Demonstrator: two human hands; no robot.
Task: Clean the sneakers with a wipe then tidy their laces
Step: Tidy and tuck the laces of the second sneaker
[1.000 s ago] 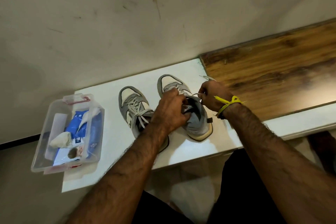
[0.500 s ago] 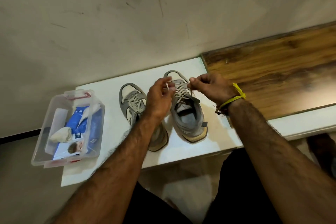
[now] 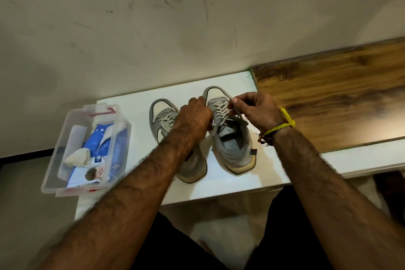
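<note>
Since a moment ago both hands have drawn a little further apart over the right sneaker point(image 3: 230, 131), and the lace now runs slack from the right hand back across the tongue. The right hand point(image 3: 256, 109) hovers at the right side of that shoe's toe half; its grip is a pinch, thumb and forefinger closed on a lace end point(image 3: 237, 114), the other fingers curled. The left hand point(image 3: 195, 116) sits at the left side of the same shoe, knuckles up, fingers curled down against the lacing; the fingertips are hidden, so whether its grip has a lace in it cannot be told.

The right sneaker stands on the white counter point(image 3: 219, 186), toe toward the far wall, directly under and between the two hands. The left sneaker point(image 3: 166, 123) lies just beside it on the left, its heel half covered by the left forearm, its laces crossed over the tongue.

Well to the left, hanging over the counter's left edge, is a clear plastic box point(image 3: 65, 149) holding a blue pack and a crumpled pale wipe point(image 3: 77, 156). A yellow band point(image 3: 282, 123) circles the right wrist. A wooden board point(image 3: 339, 98) lies to the right.
</note>
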